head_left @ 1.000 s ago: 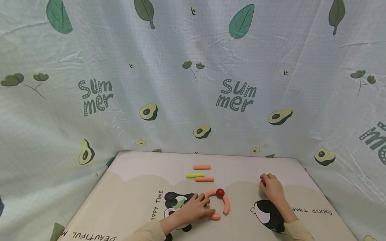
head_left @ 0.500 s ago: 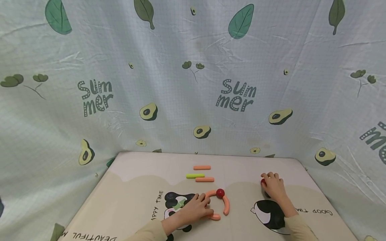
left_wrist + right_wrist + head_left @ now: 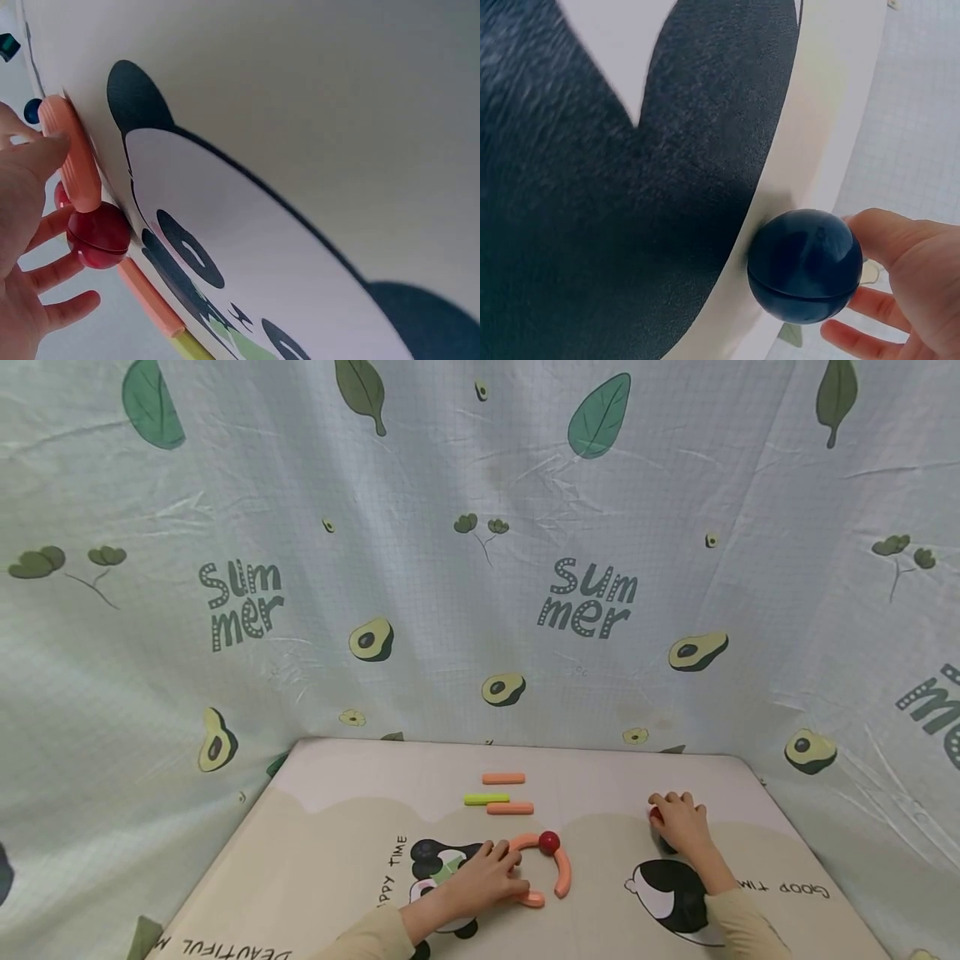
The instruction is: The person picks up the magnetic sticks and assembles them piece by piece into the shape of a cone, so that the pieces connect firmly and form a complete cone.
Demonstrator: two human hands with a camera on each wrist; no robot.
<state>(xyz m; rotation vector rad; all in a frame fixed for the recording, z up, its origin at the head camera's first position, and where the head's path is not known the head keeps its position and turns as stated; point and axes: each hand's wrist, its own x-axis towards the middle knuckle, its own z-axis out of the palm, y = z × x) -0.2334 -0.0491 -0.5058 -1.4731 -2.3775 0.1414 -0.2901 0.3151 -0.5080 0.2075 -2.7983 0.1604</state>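
Observation:
My left hand (image 3: 487, 881) is at the left side of a ring of curved orange rods (image 3: 562, 872). In the left wrist view its thumb lies on one curved orange rod (image 3: 73, 154), while the other fingers reach beside and behind a glossy red ball (image 3: 99, 236) at that rod's end. A second red ball (image 3: 549, 842) joins two rods at the ring's top. Over to the right, my right hand (image 3: 684, 828) holds a small red ball (image 3: 656, 814) at its fingertips. A dark blue ball (image 3: 805, 266) sits under that hand, near the thumb, and hides the grip in the right wrist view.
Two straight orange rods (image 3: 504, 778) and a lime-green rod (image 3: 486, 799) lie farther back on the printed table mat (image 3: 322, 852). A curtain (image 3: 420, 577) with avocado prints hangs behind the table's far edge.
My right hand has shifted slightly to the right, and the dark ball beneath it shows more clearly. The left hand stays nearly still at the ring.

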